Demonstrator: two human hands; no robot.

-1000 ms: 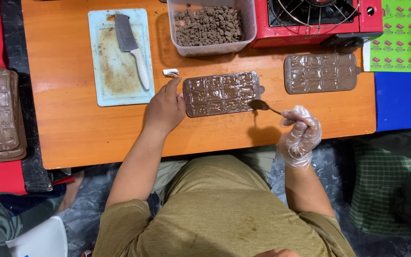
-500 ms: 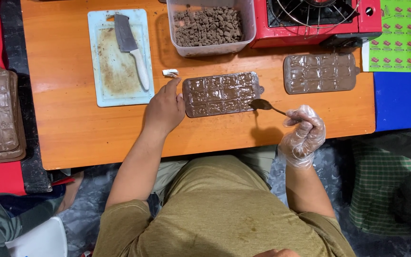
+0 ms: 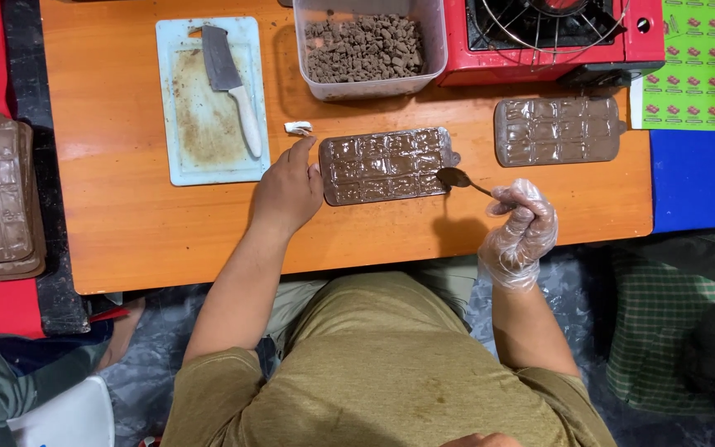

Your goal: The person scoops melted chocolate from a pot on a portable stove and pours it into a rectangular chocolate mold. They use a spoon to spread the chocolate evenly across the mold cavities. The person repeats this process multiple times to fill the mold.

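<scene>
On orange table (image 3: 151, 240): left hand (image 3: 287, 189) steadies chocolate mould (image 3: 384, 165); right hand (image 3: 521, 228) holds spoon (image 3: 461, 179).

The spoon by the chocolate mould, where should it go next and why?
Probably a short move left, over the mould. The spoon, held in the gloved right hand, hovers just at the mould's right end, while the left hand steadies its left edge.

Single head-worn camera, looking steeply down from above, fairly near, over the person's lap onto the orange wooden table (image 3: 151, 240), both forearms in frame
</scene>
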